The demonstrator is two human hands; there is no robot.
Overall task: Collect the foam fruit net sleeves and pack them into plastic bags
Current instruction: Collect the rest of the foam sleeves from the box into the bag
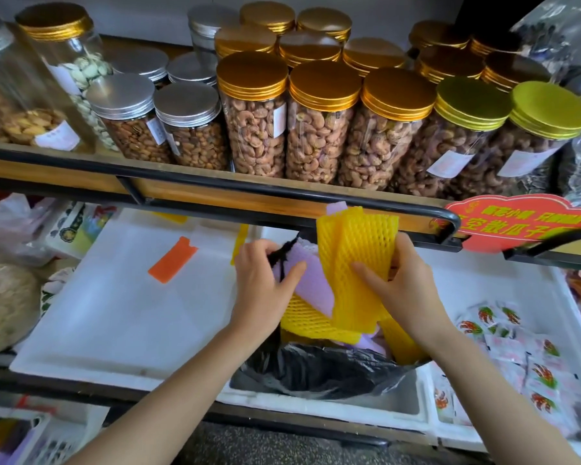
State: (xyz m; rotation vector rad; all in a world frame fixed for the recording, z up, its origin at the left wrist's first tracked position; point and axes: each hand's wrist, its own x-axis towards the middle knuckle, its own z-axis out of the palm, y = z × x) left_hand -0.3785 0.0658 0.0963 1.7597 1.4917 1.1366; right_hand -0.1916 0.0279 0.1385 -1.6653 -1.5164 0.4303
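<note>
Backdrop: shop display on two levels; I see a wooden shelf (81, 169) with a black rail, packed with clear nut jars (255, 129) under gold and silver lids.
Lower level: white foam box (114, 313) spans the left and middle; one orange foam piece (172, 260) lies flat on it, well apart from both hands.
Black plastic bag (322, 367): sits at the foam box's right end with its mouth open upward; yellow and purple foam shows inside.
Left hand (265, 280): fingers curled round a twisted black strip of the bag's rim, thumb pressed on a purple sleeve (311, 293).
Right hand (403, 283): grips a bunch of yellow net sleeves (356, 250), thumb across the front, fingers behind.
Sleeve position: yellow bunch stands upright over the bag mouth, lower ends inside it, just beside the purple sleeve.
Right side: snack packets (517, 347) with red and green print lie in a heap; a red sign (517, 223) hangs from the shelf rail above.
Unclear: I cannot count the sleeves in the bunch.
</note>
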